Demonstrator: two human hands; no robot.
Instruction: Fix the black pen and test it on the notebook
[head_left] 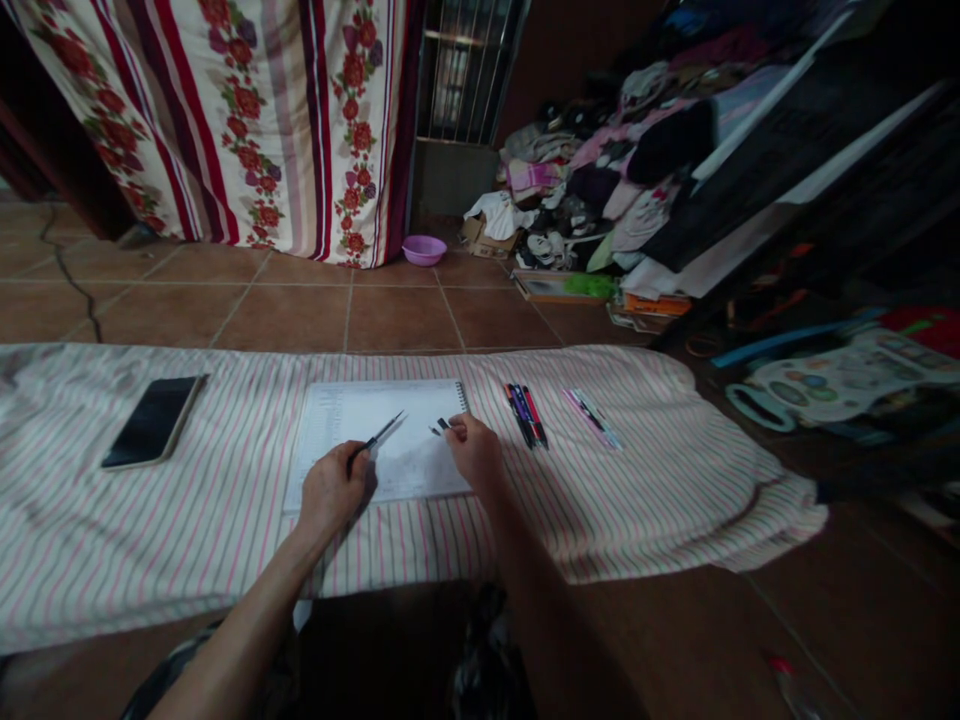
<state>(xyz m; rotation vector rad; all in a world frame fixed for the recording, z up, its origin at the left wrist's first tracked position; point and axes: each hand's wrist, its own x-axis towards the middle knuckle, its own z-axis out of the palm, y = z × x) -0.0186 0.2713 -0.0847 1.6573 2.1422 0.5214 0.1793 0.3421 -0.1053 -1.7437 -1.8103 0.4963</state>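
Observation:
A spiral notebook (352, 420) lies open on a striped cloth (637, 480) spread over the floor. My left hand (330, 492) rests at the notebook's lower left, fingers closed around a thin pen (381, 436) whose tip points up and right over the page. My right hand (474, 450) sits on the page's right side, fingers pinched on a small dark piece (442, 425), perhaps a pen cap; a second dark bit (434, 432) lies just left of it.
A dark phone (154, 422) lies on the cloth to the left. Several pens (526, 414) and a ruler-like strip (592, 418) lie right of the notebook. Behind are tiled floor, a floral curtain (247, 120), a purple bowl (424, 249) and a clothes pile (615, 170).

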